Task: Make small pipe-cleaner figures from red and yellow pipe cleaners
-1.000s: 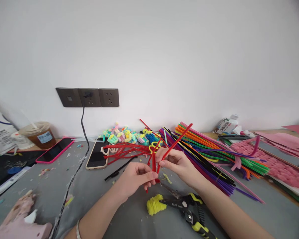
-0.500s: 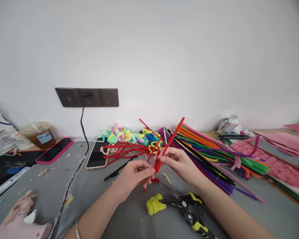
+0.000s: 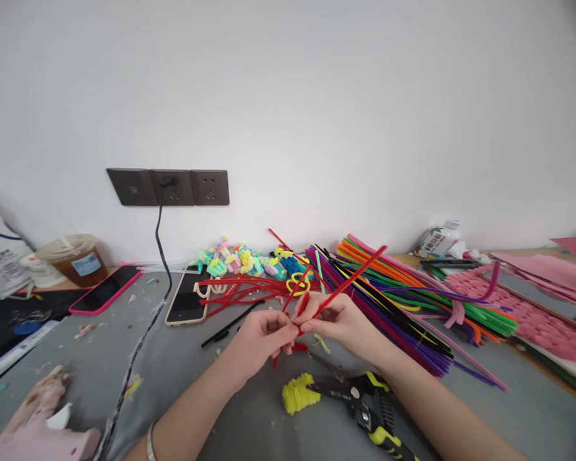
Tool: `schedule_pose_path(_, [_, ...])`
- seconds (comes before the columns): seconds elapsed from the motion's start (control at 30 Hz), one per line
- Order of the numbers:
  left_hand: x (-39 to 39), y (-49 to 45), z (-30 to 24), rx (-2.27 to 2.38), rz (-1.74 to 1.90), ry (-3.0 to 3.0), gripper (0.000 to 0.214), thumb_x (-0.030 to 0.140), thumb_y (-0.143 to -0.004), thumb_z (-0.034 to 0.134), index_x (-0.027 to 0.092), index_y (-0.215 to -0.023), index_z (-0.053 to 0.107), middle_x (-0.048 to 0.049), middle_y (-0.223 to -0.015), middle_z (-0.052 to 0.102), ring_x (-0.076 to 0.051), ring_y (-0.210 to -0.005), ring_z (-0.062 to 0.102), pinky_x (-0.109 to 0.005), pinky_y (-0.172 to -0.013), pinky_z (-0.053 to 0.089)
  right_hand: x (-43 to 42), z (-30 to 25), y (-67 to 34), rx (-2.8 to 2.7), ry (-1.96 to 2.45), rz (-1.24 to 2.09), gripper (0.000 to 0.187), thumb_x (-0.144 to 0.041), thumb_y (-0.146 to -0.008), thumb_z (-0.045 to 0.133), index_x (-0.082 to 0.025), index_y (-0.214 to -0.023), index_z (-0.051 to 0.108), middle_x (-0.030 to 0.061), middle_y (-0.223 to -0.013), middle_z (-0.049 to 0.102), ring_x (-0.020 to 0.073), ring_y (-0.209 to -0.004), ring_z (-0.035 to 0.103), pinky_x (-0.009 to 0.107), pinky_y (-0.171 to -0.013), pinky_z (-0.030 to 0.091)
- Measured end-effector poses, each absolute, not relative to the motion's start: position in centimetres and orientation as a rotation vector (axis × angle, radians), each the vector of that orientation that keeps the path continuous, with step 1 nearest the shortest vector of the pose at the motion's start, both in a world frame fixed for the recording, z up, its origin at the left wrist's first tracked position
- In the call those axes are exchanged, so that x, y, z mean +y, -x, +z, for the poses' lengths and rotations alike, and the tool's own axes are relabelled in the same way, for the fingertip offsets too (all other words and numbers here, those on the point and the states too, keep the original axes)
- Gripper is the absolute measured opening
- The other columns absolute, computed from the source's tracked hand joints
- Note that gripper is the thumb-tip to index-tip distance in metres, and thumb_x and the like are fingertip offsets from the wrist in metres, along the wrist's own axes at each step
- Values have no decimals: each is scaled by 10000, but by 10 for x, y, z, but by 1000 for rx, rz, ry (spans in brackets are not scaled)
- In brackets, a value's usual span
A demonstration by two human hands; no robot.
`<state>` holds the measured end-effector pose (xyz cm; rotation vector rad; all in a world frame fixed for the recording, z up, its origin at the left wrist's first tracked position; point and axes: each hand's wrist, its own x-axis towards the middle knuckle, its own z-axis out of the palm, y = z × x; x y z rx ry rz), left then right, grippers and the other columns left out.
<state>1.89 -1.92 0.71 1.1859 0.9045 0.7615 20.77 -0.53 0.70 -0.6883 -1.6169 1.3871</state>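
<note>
The left hand (image 3: 266, 336) pinched a bent red pipe cleaner (image 3: 355, 276), seemingly to steady it above the table (image 3: 173, 358), while the right hand (image 3: 340, 320) pinched it close by, its long end slanting up free. Pliers (image 3: 358, 400) lay near, apparently for easy reach, beside a yellow coil (image 3: 299, 393).

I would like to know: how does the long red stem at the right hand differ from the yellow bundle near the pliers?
Shape: the red stem shows as long, thin and fairly straight, while the yellow bundle is short, thick and ridged.
Pose: the red stem slants upward from the right hand, whereas the yellow bundle lies on the grey table by the pliers.
Shared: each shows one bright colour.
</note>
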Motion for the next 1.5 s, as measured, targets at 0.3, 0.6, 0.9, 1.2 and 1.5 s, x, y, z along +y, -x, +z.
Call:
schedule_pose_path(0.3, [-18, -14, 2, 760, 665, -1038, 391, 487, -724, 741, 152, -630, 564, 6, -611, 528, -82, -538, 380, -243, -553, 275, -6, 10, -212, -1772, 647, 1281, 95, -279, -836, 742, -189, -821, 716, 51, -879, 665, 185, -836, 646, 320, -768, 526])
schedule_pose_path(0.6, [-17, -16, 0, 847, 699, -1151, 311, 418, -745, 693, 157, -643, 558, 17, -590, 540, -99, -584, 407, -239, -596, 279, -6, 6, -206, -1760, 659, 1212, 161, -307, -814, 762, -181, -741, 694, 46, -815, 685, 183, -790, 643, 319, -752, 519])
schedule_pose_path(0.9, [-17, -18, -5, 894, 888, -1306, 258, 402, -787, 662, 162, -713, 606, 11, -636, 577, -120, -611, 513, -232, -612, 384, -3, 2, -204, -1547, 768, 1332, 114, -278, -773, 791, -184, -787, 727, 19, -761, 731, 153, -720, 679, 269, -722, 550])
schedule_pose_path(1.2, [-21, -22, -9, 1131, 1241, -1617, 91, 259, -740, 719, 177, -706, 706, -12, -676, 686, -126, -585, 542, -225, -556, 399, -6, -2, -200, -1486, 759, 1236, 65, -233, -751, 810, -211, -755, 749, 25, -785, 756, 152, -754, 699, 249, -719, 556])
schedule_pose_path(1.5, [-25, -23, -10, 1064, 1466, -1818, 118, 159, -786, 675, 167, -671, 697, -11, -625, 662, -102, -537, 535, -197, -535, 439, -8, -1, -199, -1483, 794, 1209, 54, -230, -773, 790, -211, -751, 745, 40, -817, 770, 163, -779, 714, 256, -721, 567])
